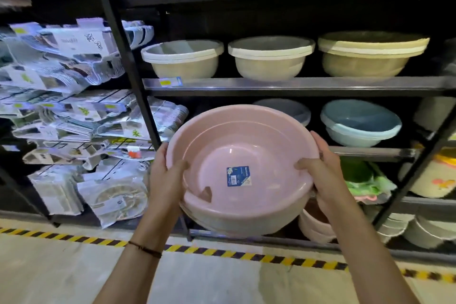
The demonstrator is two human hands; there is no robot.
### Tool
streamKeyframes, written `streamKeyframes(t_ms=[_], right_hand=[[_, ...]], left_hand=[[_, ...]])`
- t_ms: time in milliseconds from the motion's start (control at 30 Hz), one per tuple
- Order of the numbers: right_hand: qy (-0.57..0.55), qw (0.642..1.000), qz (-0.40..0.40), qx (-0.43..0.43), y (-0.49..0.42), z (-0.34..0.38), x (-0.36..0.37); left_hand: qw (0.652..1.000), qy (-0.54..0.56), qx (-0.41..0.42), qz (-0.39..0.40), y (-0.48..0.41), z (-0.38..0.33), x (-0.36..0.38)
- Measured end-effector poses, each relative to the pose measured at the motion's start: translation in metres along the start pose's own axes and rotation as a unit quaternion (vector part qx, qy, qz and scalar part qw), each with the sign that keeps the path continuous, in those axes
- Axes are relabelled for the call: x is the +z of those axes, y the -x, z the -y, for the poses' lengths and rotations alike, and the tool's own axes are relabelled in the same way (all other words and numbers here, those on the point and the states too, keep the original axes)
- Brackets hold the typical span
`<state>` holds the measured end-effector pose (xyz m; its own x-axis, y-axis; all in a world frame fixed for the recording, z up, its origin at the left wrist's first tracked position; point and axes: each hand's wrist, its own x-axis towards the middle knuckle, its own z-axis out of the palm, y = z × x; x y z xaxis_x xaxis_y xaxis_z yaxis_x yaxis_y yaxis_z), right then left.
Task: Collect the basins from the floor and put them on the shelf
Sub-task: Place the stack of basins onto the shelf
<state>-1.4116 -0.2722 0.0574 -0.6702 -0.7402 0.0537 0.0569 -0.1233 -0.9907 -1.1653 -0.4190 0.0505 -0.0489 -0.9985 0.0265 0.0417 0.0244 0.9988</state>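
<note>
Between the two hands, a stack of pink basins (243,168) is hanging tilted, its open mouth facing back toward the person. The left hand (166,175) and right hand (320,168) are each gripping opposite sides of the rim, thumbs curling inside. Directly beyond the stack, the shelf (370,152) is offering an open bay beside the blue basins (360,123), so the move is looking like a straight push forward, both hands equally near.
</note>
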Motion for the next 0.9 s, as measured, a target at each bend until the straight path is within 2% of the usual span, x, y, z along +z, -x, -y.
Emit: streamKeyframes(t_ms=[133,233,467,633,900], right_hand=[[-0.015,0.999,-0.034,-0.005,0.006,0.001,0.056],[-0.025,0.998,-0.052,-0.007,0.003,-0.008,0.087],[-0.024,0.997,-0.067,-0.001,-0.044,-0.043,0.128],[-0.056,0.995,-0.085,0.003,-0.103,-0.08,0.142],[-0.045,0.994,-0.095,0.023,-0.184,-0.115,0.165]], left_hand=[[0.997,0.046,-0.057,0.032,-0.043,-0.017,-0.033],[0.996,0.031,-0.06,0.061,-0.068,-0.024,-0.05],[0.984,0.071,-0.108,0.119,-0.145,0.0,-0.062],[0.986,0.074,-0.119,0.089,-0.197,0.026,-0.047],[0.988,0.082,-0.124,0.029,-0.266,0.06,-0.007]])
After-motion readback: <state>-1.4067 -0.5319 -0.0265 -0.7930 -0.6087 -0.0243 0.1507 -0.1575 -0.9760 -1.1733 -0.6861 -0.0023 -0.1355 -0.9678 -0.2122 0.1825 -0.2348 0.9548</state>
